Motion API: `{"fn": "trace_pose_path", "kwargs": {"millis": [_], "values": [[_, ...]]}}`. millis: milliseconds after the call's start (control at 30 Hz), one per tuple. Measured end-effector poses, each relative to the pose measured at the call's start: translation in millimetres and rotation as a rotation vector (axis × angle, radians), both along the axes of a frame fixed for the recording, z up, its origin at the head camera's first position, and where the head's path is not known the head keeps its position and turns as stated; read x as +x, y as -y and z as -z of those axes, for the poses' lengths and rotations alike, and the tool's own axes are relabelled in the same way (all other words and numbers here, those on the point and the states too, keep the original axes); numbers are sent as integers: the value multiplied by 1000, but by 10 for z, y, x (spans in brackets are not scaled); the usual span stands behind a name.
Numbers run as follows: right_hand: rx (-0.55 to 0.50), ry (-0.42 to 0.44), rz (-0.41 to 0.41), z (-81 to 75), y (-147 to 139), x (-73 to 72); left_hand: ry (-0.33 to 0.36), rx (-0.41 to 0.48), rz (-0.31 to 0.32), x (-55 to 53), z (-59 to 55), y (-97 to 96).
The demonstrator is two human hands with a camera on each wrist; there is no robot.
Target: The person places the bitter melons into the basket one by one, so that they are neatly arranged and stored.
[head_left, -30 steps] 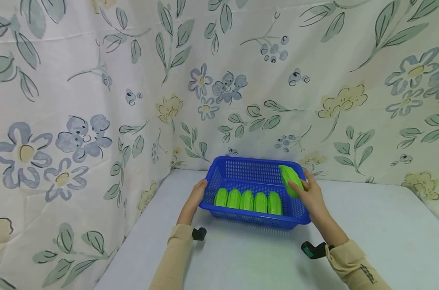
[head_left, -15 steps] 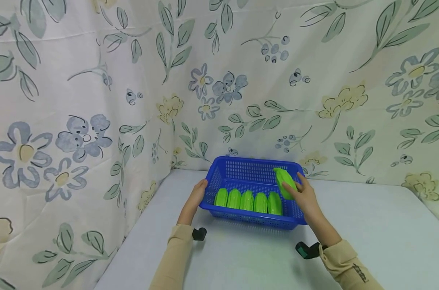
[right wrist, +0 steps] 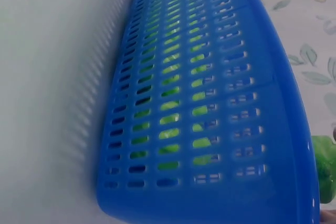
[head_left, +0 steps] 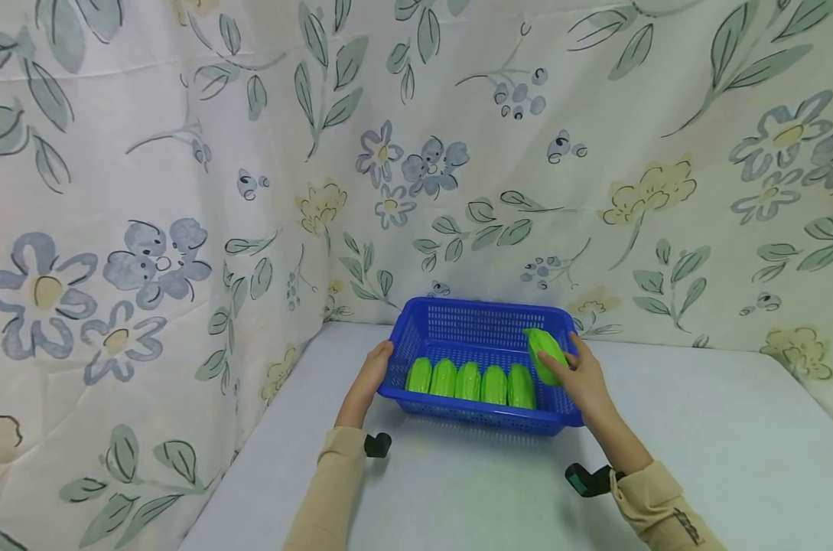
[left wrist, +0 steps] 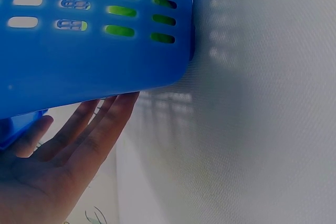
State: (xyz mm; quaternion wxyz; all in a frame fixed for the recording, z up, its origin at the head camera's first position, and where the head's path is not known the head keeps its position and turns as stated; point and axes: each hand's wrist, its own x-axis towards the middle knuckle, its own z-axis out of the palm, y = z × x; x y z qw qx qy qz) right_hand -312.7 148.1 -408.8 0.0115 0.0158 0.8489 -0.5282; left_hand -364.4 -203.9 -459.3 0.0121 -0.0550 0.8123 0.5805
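A blue perforated plastic basket (head_left: 485, 413) sits on the table, holding a row of several bright green ridged gourds (head_left: 468, 380) along its near side. My left hand (head_left: 371, 375) grips the basket's left end; in the left wrist view its fingers (left wrist: 105, 129) lie along the outer wall and the thumb is at the rim. My right hand (head_left: 584, 379) pinches another green ridged gourd (head_left: 543, 355), tilted over the right end of the basket, its pointed tip toward the back. In the right wrist view, only part of this gourd (right wrist: 325, 169) shows past the rim.
A white table (head_left: 698, 436) extends on both sides and in front of the basket. Close behind it hangs a floral curtain (head_left: 492, 176), which also runs along the left side. A black device (head_left: 588, 480) is strapped at each wrist.
My right hand has shifted left and slightly down with the gourd, lowering it toward the basket's right end. The left hand and the basket have stayed in place.
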Motion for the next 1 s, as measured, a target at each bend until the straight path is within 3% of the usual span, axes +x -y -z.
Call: {"fn": "trace_pose_path", "kwargs": {"millis": [167, 867, 1000], "values": [[30, 3, 10, -14, -9, 25, 9, -4, 9, -8, 5, 16], [-57, -26, 0, -3, 4, 67, 12, -5, 3, -46, 40, 47], [-61, -27, -4, -10, 18, 49, -27, -127, -2, -53, 23, 59]]}}
